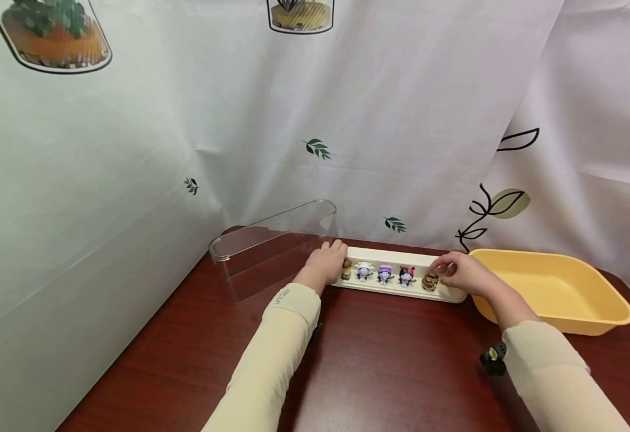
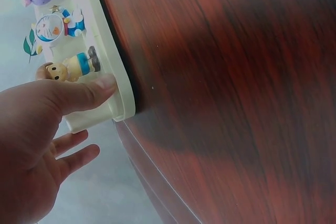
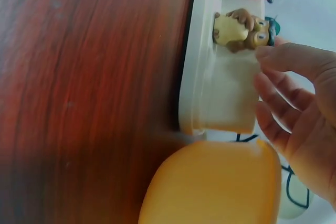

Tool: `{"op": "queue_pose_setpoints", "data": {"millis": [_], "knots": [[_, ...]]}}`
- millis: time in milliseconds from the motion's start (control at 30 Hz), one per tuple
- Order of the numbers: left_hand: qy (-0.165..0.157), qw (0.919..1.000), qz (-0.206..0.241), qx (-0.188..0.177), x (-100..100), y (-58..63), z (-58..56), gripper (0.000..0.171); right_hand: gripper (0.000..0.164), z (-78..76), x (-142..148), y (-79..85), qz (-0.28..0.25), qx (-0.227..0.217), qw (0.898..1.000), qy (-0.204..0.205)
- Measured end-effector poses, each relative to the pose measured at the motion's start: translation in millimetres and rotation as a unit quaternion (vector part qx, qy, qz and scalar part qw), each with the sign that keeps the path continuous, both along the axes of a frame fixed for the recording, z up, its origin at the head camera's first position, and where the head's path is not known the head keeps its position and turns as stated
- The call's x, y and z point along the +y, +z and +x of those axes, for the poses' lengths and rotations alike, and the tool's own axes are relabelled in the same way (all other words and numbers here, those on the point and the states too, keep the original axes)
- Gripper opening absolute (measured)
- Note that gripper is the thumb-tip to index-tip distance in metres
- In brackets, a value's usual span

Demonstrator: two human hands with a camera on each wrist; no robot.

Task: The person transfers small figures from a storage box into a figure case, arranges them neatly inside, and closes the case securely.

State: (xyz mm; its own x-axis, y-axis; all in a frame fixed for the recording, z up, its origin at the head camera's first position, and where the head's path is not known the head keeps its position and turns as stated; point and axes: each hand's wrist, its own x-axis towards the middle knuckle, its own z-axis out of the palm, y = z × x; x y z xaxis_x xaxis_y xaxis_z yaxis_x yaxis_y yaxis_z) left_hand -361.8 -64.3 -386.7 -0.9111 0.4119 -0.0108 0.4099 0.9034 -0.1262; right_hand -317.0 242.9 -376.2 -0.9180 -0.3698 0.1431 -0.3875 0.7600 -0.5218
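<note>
A long cream display tray holds a row of small figurines. My left hand grips its left end, the thumb laid inside beside a brown-haired figurine and other fingers behind. Toward the right end stands an owl figurine with a dark hat. My right hand pinches the owl at its head between thumb and fingertips; the index finger is partly hidden behind it. Between the hands stand a white-hatted figurine, a purple-hatted figurine and a figurine with a red and black hat.
To the left, a clear plastic cover stands on the dark red wooden table. A yellow basin sits close by the tray's right end. White patterned cloth hangs behind the table and along its left side.
</note>
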Motion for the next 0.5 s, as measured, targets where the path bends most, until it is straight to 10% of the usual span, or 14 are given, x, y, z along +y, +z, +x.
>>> {"op": "queue_pose_setpoints", "data": {"millis": [300,500], "knots": [[-0.016,0.9999,-0.001,0.0,-6,-3.4,4.9,0.047,0.023,11.8,17,-13.9,-0.146,0.052,0.985,-0.078],[-0.028,0.9964,0.078,-0.016,-28,25.7,4.9,0.076,0.026,14.8,18,-17.1,-0.207,0.052,0.972,-0.097]]}}
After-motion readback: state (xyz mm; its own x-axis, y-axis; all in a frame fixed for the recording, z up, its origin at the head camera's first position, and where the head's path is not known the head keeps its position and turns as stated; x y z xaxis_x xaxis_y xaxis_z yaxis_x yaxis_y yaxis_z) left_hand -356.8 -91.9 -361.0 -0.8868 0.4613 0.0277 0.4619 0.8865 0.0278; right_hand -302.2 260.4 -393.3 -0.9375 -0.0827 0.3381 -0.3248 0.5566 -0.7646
